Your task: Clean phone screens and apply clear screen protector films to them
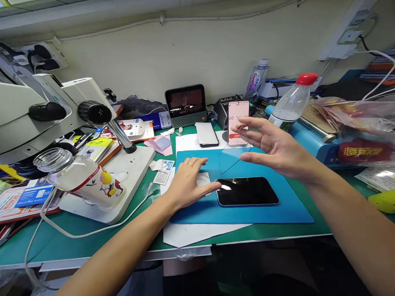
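A phone [247, 191] lies flat, its dark screen up, on the blue mat [284, 209]. My left hand [187, 180] rests low over the mat with fingers spread, its thumb tip at the phone's upper left corner. Above the phone's far side, my right hand [272, 147] holds a clear screen protector [230, 160] at its edges between thumb and fingers. The protector is see-through and tilted, so its outline shows only in part. Partly under my left hand sits a small white piece [203, 179].
Behind the mat are an upright phone [237, 107] showing a timer, a white-backed phone [207, 134] and a small screen device [186, 103]. A microscope [53, 110] and jar [88, 182] stand left. A red-capped bottle [293, 101] and blue machine [314, 144] stand right.
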A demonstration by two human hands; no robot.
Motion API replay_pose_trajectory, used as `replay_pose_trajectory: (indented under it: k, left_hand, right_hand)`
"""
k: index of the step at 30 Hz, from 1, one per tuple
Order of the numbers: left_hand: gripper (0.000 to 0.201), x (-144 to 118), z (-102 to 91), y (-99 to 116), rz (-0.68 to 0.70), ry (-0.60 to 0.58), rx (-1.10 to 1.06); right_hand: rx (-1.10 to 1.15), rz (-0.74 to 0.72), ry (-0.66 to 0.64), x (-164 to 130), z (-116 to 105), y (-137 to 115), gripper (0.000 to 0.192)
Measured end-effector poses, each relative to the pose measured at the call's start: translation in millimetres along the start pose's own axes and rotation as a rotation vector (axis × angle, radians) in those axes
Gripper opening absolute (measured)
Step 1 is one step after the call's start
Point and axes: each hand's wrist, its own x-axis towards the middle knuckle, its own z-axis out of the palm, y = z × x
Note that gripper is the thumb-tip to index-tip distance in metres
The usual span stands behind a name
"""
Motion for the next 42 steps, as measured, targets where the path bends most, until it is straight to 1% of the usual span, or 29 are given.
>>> replay_pose_trajectory:
  k: [2,4,6,8,11,17,20,24,27,31,33,35,37,38,39,40,41,42]
  left_hand:
    - [0.058,0.6,0.3,-3.8,-0.022,0.006,0.044]
    - [0.047,0.8,-0.3,-7.6,-0.013,-0.002,0.079]
    - [0.035,0.7,-1.5,-10.7,-0.007,-0.014,0.102]
    - [0.026,0.9,-2.8,-12.8,-0.019,-0.033,0.128]
    - [0.023,1.6,-4.8,-14.6,-0.053,-0.055,0.184]
    - [0.021,2.6,-12.7,-18.0,-0.174,-0.046,0.21]
    - [0.018,2.4,-17.6,-20.9,-0.202,-0.069,0.223]
    - [0.008,2.5,-21.0,-24.7,-0.184,-0.13,0.176]
    - [0.012,2.7,-25.0,-23.8,-0.185,-0.148,0.116]
    - [0.015,4.9,-38.4,-10.8,-0.189,-0.113,0.033]
    - [0.012,8.7,-45.2,-0.7,-0.179,-0.027,0.005]
    - [0.007,13.7,-47.6,9.9,-0.163,0.101,0.024]
    - [0.006,17.6,-42.8,20.7,-0.138,0.208,0.1]
    - [0.005,18.1,-37.6,26.4,-0.119,0.233,0.148]
    - [0.005,17.0,-30.6,32.5,-0.09,0.23,0.196]
    - [0.004,14.4,-22.4,38.9,-0.051,0.199,0.243]
    - [0.005,10.1,-13.6,45.4,-0.003,0.146,0.281]
    - [0.006,4.5,-4.8,52.0,0.054,0.056,0.31]
  right_hand:
    - [0.149,0.054,0.059,-7.4,-2.5,21.6,0.074]
    - [0.184,0.138,0.092,-20.8,-6.2,43.0,0.072]
    - [0.139,0.192,0.134,-36.6,-11.8,59.0,0.071]
    - [0.044,0.238,0.155,-50.3,-17.7,68.7,0.074]
    - [-0.088,0.273,0.134,-61.2,-23.2,77.7,0.078]
    - [-0.284,0.286,0.067,-64.7,-22.8,96.0,0.087]
    - [-0.344,0.304,0.096,-67.3,-20.4,98.6,0.085]
    - [-0.375,0.308,0.137,-69.1,-16.3,94.4,0.077]
    - [-0.368,0.306,0.156,-69.3,-15.2,90.1,0.07]
    - [-0.355,0.309,0.19,-70.2,-16.1,86.4,0.063]
    - [-0.347,0.312,0.2,-70.6,-16.5,85.9,0.061]
    - [-0.335,0.312,0.208,-70.7,-16.4,86.2,0.061]
    - [-0.318,0.31,0.217,-70.9,-16.2,87.0,0.06]
    - [-0.31,0.31,0.223,-71.1,-16.0,87.3,0.06]
    - [-0.306,0.309,0.23,-71.6,-15.9,87.5,0.059]
    - [-0.306,0.303,0.237,-72.2,-15.8,87.5,0.058]
    - [-0.307,0.293,0.243,-73.1,-15.7,87.3,0.057]
    - [-0.31,0.28,0.25,-74.0,-15.6,86.7,0.056]
